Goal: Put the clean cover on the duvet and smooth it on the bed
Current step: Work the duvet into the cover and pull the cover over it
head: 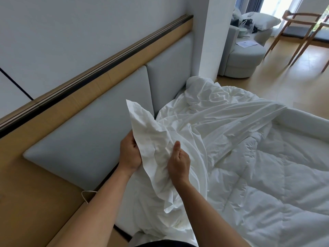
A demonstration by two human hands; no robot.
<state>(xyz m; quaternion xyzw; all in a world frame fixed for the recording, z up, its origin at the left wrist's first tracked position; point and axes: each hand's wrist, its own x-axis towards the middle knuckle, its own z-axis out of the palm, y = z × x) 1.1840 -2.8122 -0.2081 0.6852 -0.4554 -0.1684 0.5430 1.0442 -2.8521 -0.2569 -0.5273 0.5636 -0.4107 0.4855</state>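
Together left hand [129, 155] and right hand [178, 164] grip cover [145, 125].

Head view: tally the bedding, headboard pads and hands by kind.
Duvet cover: 1
Duvet: 1
Headboard pads: 2
Hands: 2, left hand and right hand
Total: 6

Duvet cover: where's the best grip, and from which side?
Grip the cover at its raised corner, one hand on each edge, as the left hand and right hand do. That corner stands free near the headboard; the rest lies bunched over the duvet.
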